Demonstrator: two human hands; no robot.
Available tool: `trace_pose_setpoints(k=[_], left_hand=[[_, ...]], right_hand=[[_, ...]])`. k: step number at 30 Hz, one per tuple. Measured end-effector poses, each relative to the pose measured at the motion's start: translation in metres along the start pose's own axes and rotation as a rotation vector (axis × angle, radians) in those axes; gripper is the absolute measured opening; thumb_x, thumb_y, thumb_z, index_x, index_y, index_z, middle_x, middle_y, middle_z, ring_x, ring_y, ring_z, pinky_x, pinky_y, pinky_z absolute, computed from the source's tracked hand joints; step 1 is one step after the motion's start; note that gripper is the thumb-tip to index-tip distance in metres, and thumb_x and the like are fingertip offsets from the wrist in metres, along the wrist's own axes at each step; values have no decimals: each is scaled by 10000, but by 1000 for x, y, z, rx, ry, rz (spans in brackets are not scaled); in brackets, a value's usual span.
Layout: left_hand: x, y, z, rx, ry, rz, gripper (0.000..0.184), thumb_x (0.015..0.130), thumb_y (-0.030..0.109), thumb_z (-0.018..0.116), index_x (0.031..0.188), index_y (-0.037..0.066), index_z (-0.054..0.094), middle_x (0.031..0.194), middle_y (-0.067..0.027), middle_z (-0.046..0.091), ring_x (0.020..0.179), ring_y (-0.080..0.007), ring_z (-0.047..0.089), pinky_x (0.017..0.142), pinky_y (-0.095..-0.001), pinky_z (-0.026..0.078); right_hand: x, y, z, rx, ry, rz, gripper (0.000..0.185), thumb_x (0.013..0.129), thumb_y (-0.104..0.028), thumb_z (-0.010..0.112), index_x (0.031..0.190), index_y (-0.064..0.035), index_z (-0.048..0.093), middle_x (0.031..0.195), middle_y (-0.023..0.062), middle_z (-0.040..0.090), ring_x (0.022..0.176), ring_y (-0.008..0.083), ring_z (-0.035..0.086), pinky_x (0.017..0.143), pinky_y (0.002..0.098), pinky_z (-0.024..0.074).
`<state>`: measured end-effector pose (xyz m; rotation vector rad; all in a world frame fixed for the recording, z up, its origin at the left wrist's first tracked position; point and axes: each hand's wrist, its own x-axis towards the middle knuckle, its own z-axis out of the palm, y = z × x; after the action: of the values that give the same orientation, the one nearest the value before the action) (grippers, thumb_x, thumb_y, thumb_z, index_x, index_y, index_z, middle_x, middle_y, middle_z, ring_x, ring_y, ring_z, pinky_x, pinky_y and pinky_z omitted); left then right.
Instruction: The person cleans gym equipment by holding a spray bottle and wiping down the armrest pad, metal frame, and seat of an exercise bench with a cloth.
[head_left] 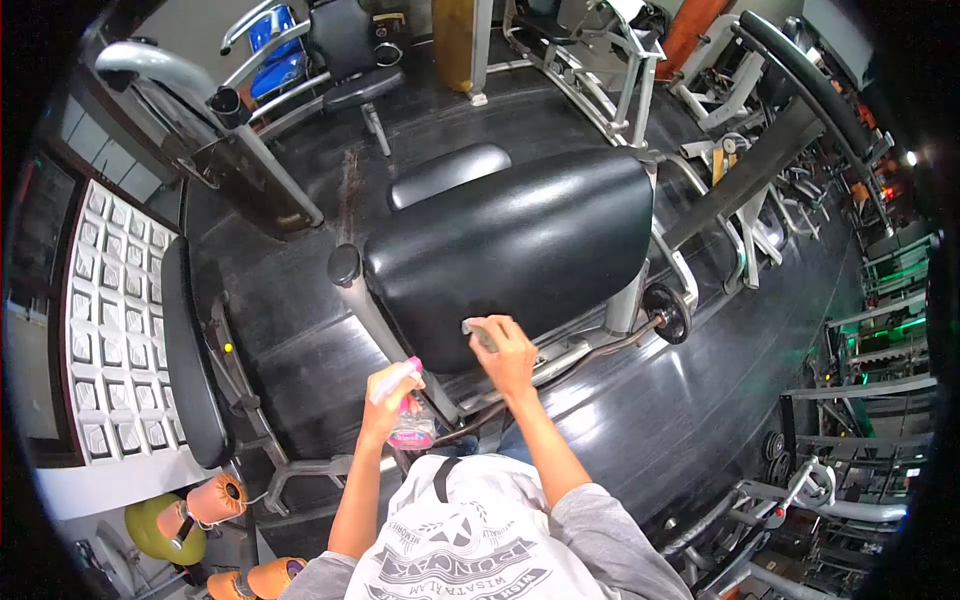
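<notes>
Your left hand [393, 388] grips the pink spray bottle [411, 432]; your right [503, 352], curled round a small pale item [468, 326], overlaps the black pad [520, 240] ahead.

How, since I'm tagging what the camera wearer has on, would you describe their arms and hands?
The left hand and right hand are gloveless, with no watch or bracelet visible. Loose, plain grey short sleeves cover the upper arms, joining a white shirt front with dark lettering and a star.

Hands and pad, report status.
Left hand gripping bottle. Right hand over pad, small pale item at fingertips. Curved bar along pad's near side.
</notes>
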<state>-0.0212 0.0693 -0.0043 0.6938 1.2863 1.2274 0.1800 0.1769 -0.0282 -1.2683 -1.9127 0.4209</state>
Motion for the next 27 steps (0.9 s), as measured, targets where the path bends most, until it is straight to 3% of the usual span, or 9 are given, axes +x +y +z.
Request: trace_pose_setpoints(k=[6, 9, 12, 14, 19, 26, 27], left_hand=[[6, 11, 24, 14, 13, 23, 178, 902, 146, 633, 907, -31, 653, 806, -100, 662, 519, -143, 608, 500, -263, 506], [10, 10, 34, 27, 30, 17, 181, 907, 157, 633, 884, -22, 643, 803, -97, 659, 511, -142, 603, 500, -268, 507], [15, 8, 45, 39, 34, 22, 186, 911, 164, 634, 866, -16, 638, 801, -95, 659, 506, -141, 601, 500, -272, 507], [19, 9, 55, 36, 35, 22, 188, 912, 166, 636, 862, -15, 637, 799, -94, 659, 505, -140, 600, 500, -273, 506], [30, 23, 77, 142, 18, 33, 167, 913, 142, 633, 871, -19, 640, 802, -92, 658, 506, -142, 604, 495, -274, 497], [38, 22, 97, 126, -35, 59, 144, 906, 113, 633, 861, -24, 639, 800, -87, 655, 512, -141, 609, 494, -271, 498], [38, 20, 99, 128, -36, 57, 148, 907, 118, 634, 862, -24, 638, 800, -86, 654, 511, -140, 608, 495, -270, 500]], right_hand=[[40, 68, -43, -14, 342, 290, 198, 818, -124, 723, 1015, -137, 707, 1021, 55, 681, 916, 262, 681, 784, 372, 542], [53, 71, -40, 9, 396, 319, 182, 834, -116, 707, 1016, -120, 709, 1004, 76, 690, 922, 272, 681, 797, 381, 540], [47, 38, -27, 171, 267, 159, 186, 790, -46, 715, 968, -95, 721, 974, 83, 707, 915, 262, 682, 821, 362, 539], [28, 25, -12, 153, 118, 60, 271, 755, -123, 765, 1015, -191, 724, 975, 19, 676, 899, 231, 672, 787, 366, 548], [17, 50, -25, 58, 13, 8, 286, 747, -157, 774, 1019, -224, 717, 957, -3, 647, 873, 202, 660, 744, 373, 545], [63, 111, -73, 40, 341, 416, 201, 831, -113, 699, 1031, -122, 709, 1026, 70, 692, 928, 279, 680, 796, 373, 529], [66, 109, -70, 31, 366, 364, 189, 831, -115, 700, 1020, -108, 713, 1015, 82, 695, 928, 283, 679, 800, 369, 528]])
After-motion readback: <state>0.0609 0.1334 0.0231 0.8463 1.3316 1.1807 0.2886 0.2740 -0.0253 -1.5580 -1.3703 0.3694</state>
